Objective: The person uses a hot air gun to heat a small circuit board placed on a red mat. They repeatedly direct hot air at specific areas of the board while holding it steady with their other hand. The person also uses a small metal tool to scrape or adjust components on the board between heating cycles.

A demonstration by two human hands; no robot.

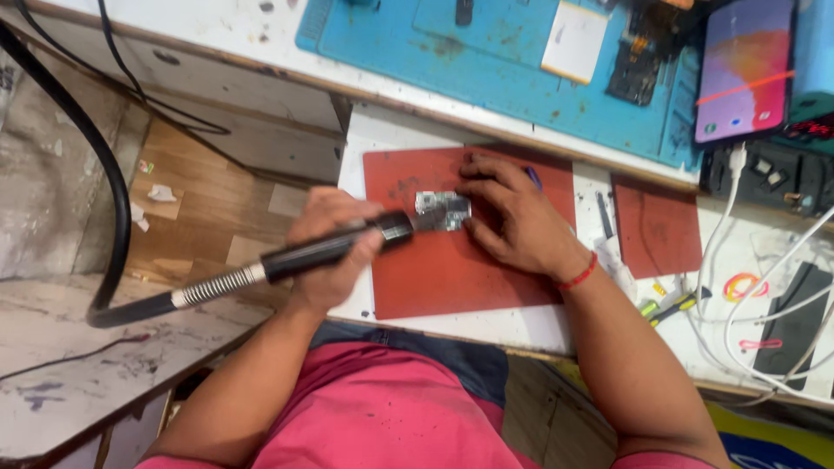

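A small silvery circuit board (pixel 443 211) lies on a red work mat (pixel 452 278). My left hand (pixel 334 252) grips the black handle of a hot-air wand (pixel 304 254), whose metal nozzle points right and ends at the board's left edge. A thick black hose (pixel 113 174) runs from the wand off to the left. My right hand (pixel 512 213), with a red thread at the wrist, rests on the mat with its fingertips against the board's right side. It grips nothing.
A blue mat (pixel 486 78) with a white pad and phone parts lies at the bench's far side. A lit phone (pixel 745 69) stands at the right. Nearby are a second red mat (pixel 656 230), white cables (pixel 738 260) and small tools (pixel 669 304).
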